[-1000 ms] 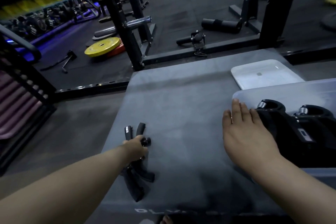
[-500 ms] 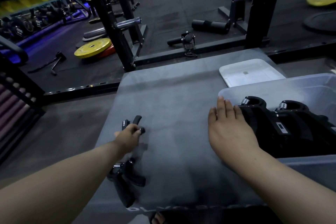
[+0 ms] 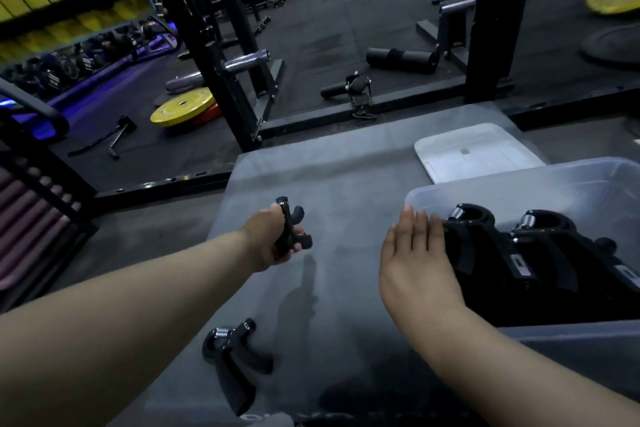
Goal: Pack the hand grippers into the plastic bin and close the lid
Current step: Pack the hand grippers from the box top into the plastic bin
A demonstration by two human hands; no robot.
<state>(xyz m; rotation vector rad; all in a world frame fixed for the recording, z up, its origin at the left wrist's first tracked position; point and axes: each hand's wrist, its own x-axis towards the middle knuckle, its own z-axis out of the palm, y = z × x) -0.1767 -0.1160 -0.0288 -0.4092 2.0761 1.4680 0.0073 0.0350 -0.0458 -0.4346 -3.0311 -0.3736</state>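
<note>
The plastic bin point(image 3: 512, 180) at 3 o'clock holds two hand grippers point(image 3: 512, 246), its lid point(image 3: 474, 152) lying beyond. The left hand point(image 3: 266, 246) clutches a gripper point(image 3: 289, 229); the right hand point(image 3: 415, 253) rests flat, fingers extended, against the bin. Another gripper point(image 3: 232, 360) lies at 7 o'clock.

The camera on my head is looking forward and down, close over my left hand point(image 3: 266, 246) and right hand point(image 3: 414, 263).

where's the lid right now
In the head view the white lid lies flat on the grey mat, at its far right corner, just behind the clear bin and off it.
</note>
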